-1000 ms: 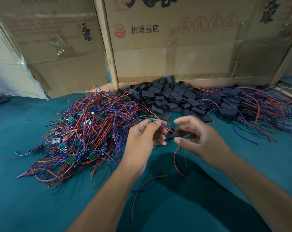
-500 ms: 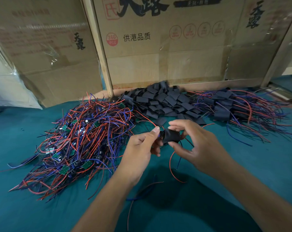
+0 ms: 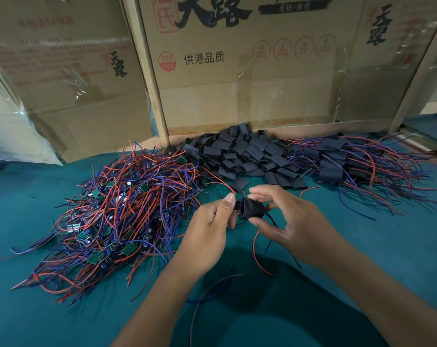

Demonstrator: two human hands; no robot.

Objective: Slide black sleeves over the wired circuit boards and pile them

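Two hands meet over the green table (image 3: 49, 191). The right hand (image 3: 291, 221) pinches a black sleeve (image 3: 253, 208) between thumb and fingers, its mouth turned toward the left hand (image 3: 210, 229). That hand's curled fingers seem to grip a wired board at the sleeve's mouth, though it is mostly hidden. Bare boards (image 3: 127, 211) lie left, loose sleeves (image 3: 242, 151) at centre, finished ones (image 3: 350, 164) right, before cardboard boxes (image 3: 237, 71).

Matt black sleeve (image 3: 253, 208), teal cloth tabletop (image 3: 362, 259), taped brown cardboard boxes (image 3: 250, 83).
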